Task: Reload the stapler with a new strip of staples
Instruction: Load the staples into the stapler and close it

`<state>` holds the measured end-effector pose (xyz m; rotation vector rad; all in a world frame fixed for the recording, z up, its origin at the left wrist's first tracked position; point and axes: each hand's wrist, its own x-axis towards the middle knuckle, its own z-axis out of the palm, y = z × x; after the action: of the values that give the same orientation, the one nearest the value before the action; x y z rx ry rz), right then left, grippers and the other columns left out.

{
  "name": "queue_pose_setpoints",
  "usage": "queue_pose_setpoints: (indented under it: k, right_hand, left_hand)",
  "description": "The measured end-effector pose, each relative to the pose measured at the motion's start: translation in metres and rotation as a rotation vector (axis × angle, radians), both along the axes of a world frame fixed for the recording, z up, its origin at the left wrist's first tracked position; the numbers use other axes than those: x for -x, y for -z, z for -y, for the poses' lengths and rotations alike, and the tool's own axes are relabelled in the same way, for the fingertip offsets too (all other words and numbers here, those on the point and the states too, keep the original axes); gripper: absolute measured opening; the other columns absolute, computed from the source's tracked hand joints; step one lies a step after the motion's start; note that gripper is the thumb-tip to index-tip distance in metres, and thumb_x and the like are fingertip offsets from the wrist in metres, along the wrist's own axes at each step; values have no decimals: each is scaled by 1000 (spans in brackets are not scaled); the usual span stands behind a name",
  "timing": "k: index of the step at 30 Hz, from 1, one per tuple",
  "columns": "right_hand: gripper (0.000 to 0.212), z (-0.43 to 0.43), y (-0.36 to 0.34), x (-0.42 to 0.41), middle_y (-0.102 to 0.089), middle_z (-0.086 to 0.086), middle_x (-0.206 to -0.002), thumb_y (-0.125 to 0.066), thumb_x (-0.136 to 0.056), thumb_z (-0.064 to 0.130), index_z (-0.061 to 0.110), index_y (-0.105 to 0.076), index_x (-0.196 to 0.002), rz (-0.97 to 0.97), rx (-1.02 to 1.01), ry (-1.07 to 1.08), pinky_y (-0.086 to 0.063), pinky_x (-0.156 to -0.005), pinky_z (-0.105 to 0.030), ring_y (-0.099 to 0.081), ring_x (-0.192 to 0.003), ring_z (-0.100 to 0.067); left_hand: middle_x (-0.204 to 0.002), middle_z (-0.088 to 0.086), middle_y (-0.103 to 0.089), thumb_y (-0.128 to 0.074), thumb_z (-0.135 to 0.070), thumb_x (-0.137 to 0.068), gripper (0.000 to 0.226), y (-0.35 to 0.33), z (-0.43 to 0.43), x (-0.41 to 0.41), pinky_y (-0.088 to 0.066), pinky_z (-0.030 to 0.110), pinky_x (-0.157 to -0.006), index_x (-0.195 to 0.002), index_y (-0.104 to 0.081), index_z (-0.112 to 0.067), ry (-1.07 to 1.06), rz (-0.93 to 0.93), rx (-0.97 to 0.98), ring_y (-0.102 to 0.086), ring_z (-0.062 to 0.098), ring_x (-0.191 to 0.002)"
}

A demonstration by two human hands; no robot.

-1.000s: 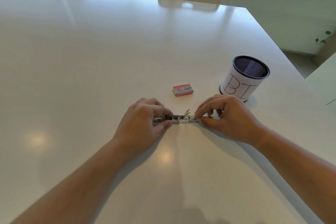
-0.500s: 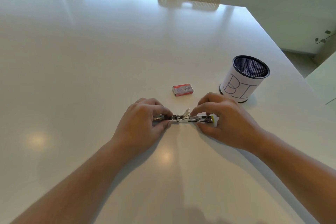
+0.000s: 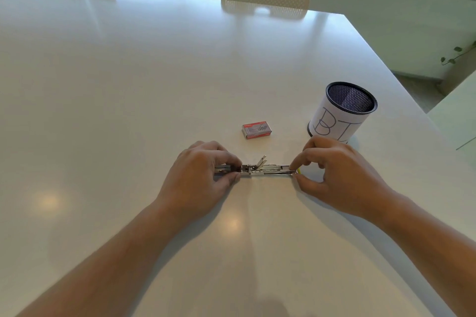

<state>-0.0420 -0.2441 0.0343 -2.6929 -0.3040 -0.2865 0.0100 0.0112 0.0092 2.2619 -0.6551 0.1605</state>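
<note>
Hands (image 3: 203, 172) (image 3: 342, 175) hold opened stapler (image 3: 265, 170); mesh cup (image 3: 342, 110) beside.

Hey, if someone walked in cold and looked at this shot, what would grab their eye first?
Most likely the two hands at the centre of the white table: the left hand and right hand each grip one end of a stapler opened out flat. Next, the black mesh cup wrapped in hand-lettered paper, standing just beyond the right hand. Between them, farther back, lies a small red staple box, closed.
</note>
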Motion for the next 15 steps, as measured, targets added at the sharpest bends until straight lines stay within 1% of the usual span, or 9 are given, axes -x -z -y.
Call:
queue_pose_setpoints:
  k: [4,7,8,10,11,12,14,15]
  right_hand:
    - [16,-3,-1,1,-58,14,-86,-73,-74,35,30,-72,-89,1,-29,9,-50,-66,-33,-52,-75,1]
    - [32,-11,-4,-1,-57,17,-93,-69,-72,38,33,-65,-103,19,-68,9,-52,-70,-31,-57,-78,-7]
    - [37,-15,-5,-1,-58,17,-97,-68,-73,37,35,-63,-109,19,-85,-5,-52,-73,-28,-57,-80,-6]
    - [47,-24,-7,-3,-58,19,-105,-69,-75,33,39,-60,-120,20,-82,-57,-48,-77,-18,-56,-84,-2]
    - [49,-28,-7,-3,-58,19,-109,-69,-76,32,40,-59,-124,22,-55,-86,-46,-79,-14,-54,-87,1]
    - [50,-32,-7,-3,-59,17,-113,-68,-77,31,40,-60,-125,22,-21,-109,-44,-80,-13,-53,-90,2]
    - [44,-35,-6,-4,-63,11,-114,-70,-78,28,35,-67,-121,32,29,-136,-49,-81,-22,-59,-96,-8]
    - [39,-35,-5,-5,-65,8,-113,-71,-78,26,31,-71,-117,50,48,-139,-51,-79,-28,-62,-94,-12]
  left_hand:
    - [-85,-15,-67,-80,-22,-77,14,1,0,1,-49,36,-80,-88,-77,-29,-3,-1,3,-59,13,-88]
    - [-85,-16,-67,-79,-23,-77,13,1,0,0,-50,36,-80,-87,-77,-30,-13,2,0,-58,12,-88]
    - [-84,-16,-66,-79,-23,-76,13,1,0,0,-50,37,-80,-87,-76,-30,-14,1,1,-58,11,-88]
    - [-84,-17,-66,-79,-24,-76,13,2,1,-1,-50,37,-80,-86,-76,-31,-10,2,1,-58,12,-88]
    - [-83,-17,-66,-79,-24,-75,13,2,1,-1,-50,37,-80,-86,-76,-31,-11,3,-1,-58,12,-88]
    - [-83,-17,-65,-79,-24,-75,13,2,1,0,-49,36,-80,-86,-76,-32,-18,5,-1,-58,11,-88]
    - [-83,-18,-65,-78,-25,-75,13,2,0,0,-48,33,-80,-85,-76,-32,-32,6,-1,-57,9,-88]
    - [-83,-18,-65,-78,-25,-75,13,2,0,0,-48,32,-80,-85,-76,-32,-35,6,-2,-57,9,-88]
